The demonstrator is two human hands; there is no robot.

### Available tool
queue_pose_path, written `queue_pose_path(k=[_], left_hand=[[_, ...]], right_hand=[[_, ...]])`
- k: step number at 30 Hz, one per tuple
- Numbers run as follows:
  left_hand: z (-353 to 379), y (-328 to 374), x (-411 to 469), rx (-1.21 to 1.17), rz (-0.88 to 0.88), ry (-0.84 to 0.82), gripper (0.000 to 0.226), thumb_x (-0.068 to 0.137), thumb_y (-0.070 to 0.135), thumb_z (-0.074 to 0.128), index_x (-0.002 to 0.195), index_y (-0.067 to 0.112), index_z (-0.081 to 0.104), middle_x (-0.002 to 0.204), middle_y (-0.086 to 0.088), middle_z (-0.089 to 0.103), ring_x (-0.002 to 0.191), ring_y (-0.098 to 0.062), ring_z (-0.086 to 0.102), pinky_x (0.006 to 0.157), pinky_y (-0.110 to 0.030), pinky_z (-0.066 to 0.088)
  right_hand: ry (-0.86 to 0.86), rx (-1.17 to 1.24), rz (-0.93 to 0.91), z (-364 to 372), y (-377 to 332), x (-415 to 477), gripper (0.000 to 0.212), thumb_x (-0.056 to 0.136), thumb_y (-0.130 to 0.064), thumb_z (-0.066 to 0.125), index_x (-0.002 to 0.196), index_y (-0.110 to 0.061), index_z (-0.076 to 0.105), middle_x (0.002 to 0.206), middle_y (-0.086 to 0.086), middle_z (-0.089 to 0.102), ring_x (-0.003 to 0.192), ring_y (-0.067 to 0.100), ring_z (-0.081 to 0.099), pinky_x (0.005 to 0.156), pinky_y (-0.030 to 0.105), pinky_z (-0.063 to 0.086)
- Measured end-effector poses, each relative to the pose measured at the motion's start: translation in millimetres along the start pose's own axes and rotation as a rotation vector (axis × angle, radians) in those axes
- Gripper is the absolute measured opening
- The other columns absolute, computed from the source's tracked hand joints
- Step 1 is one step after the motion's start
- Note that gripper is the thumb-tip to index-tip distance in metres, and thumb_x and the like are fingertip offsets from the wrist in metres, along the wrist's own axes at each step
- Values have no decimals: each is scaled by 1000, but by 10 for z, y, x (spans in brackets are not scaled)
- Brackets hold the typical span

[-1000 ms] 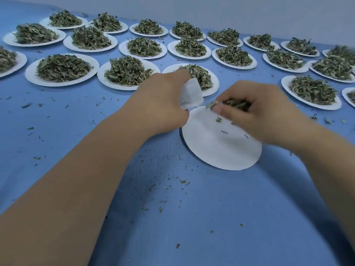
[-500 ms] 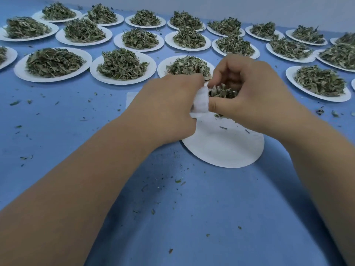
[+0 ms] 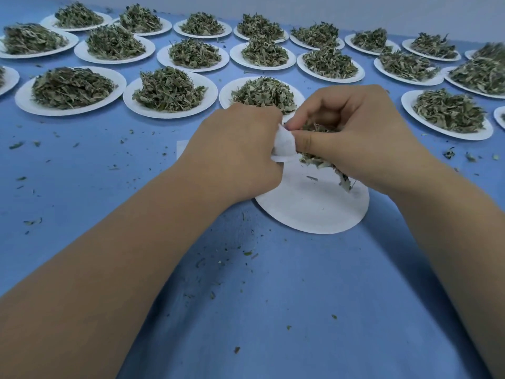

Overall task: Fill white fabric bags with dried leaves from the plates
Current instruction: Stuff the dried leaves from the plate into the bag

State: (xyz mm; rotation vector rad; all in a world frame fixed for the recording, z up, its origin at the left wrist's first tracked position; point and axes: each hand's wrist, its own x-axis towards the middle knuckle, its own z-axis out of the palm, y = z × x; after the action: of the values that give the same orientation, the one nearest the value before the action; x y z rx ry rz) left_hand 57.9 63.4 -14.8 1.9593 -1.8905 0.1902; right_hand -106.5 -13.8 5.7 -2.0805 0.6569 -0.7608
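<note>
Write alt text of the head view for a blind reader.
The left hand grips a small white fabric bag while the right hand holds a clump of dried leaves against it, over a nearly empty white plate. Many leaf-heaped plates stand behind on a blue table.

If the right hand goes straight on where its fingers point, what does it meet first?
Probably the bag, gripped by the left hand; the right hand, holding leaves, seems to touch it.

A tabletop (image 3: 82, 203) under what looks like blue cloth meets a plain pale wall (image 3: 382, 9) along its far edge.
</note>
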Motion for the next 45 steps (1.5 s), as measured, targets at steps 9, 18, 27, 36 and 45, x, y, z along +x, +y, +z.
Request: queue_pose_path(k=[9, 18, 27, 36, 45], left_hand=[[30, -9, 14, -41, 40, 52, 21, 78, 29, 60, 86, 25, 42, 68, 8, 44, 68, -25, 45, 58, -35, 39], [-46, -178, 34, -212, -115, -101, 56, 76, 38, 71, 127, 36, 48, 95, 10, 61, 87, -18, 56, 72, -32, 46], [-129, -273, 64, -118, -168, -318, 31, 83, 47, 69, 90, 19, 56, 85, 3, 56, 76, -12, 52, 58, -30, 34], [-117, -199, 20, -70, -35, -65, 21, 78, 26, 66, 87, 16, 50, 72, -2, 51, 65, -22, 49, 58, -34, 39], [-68, -73, -19, -107, 35, -2, 24, 71, 29, 58, 72, 27, 34, 63, 6, 42, 59, -11, 42, 51, -30, 26]], right_hand=[[51, -51, 6, 88, 37, 10, 17, 86, -16, 80, 85, -12, 64, 72, 14, 71, 51, 9, 48, 52, 17, 41], [-226, -182, 63, -260, 4, -112, 27, 87, -39, 64, 113, -35, 67, 121, -14, 68, 116, 0, 60, 98, 39, 51], [-506, -645, 39, -347, 91, -179, 79, 68, -72, 74, 138, -61, 40, 126, -44, 44, 108, -36, 32, 85, -8, 27], [-140, -458, 27, -320, 40, -157, 14, 83, -34, 81, 96, -37, 78, 76, -26, 70, 68, -8, 63, 58, 4, 43], [-9, -226, -30, -41, -16, -130, 25, 80, -16, 82, 101, -28, 74, 91, -12, 75, 70, -3, 63, 65, 13, 45]])
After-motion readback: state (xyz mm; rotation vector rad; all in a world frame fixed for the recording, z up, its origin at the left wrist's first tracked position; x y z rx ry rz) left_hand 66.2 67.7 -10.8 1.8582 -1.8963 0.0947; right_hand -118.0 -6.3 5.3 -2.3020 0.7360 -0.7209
